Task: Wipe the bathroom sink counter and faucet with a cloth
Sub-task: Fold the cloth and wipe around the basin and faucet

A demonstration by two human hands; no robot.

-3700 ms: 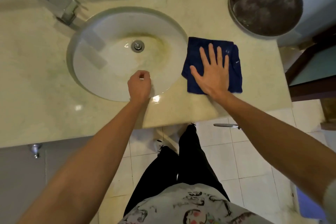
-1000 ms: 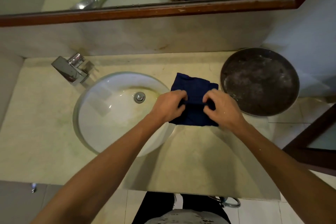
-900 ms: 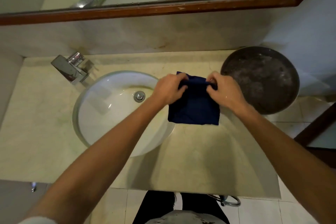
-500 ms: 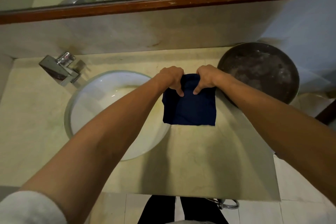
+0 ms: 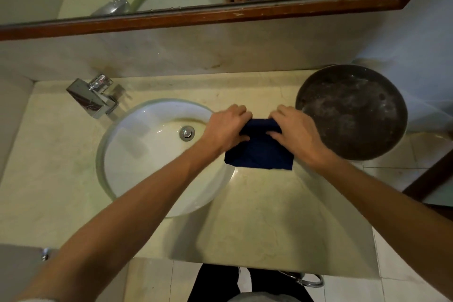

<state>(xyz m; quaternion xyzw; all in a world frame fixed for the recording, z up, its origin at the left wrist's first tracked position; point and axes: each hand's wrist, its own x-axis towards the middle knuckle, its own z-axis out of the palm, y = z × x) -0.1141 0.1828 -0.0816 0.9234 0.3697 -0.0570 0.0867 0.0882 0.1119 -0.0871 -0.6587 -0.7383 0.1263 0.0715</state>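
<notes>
Blue cloth (image 5: pixel 261 152), no legible writing

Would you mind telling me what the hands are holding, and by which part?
Both the left hand and right hand grip the dark blue cloth along its far edge.

tabletop (image 5: pixel 257 216): pale glossy stone | sink (image 5: pixel 137 154): white shiny ceramic | faucet (image 5: pixel 90 100): polished metal | cloth (image 5: pixel 259 152): dark blue matt fabric | pan (image 5: pixel 350 110): dull rough metal | mirror frame (image 5: pixel 220 16): brown wood
</notes>
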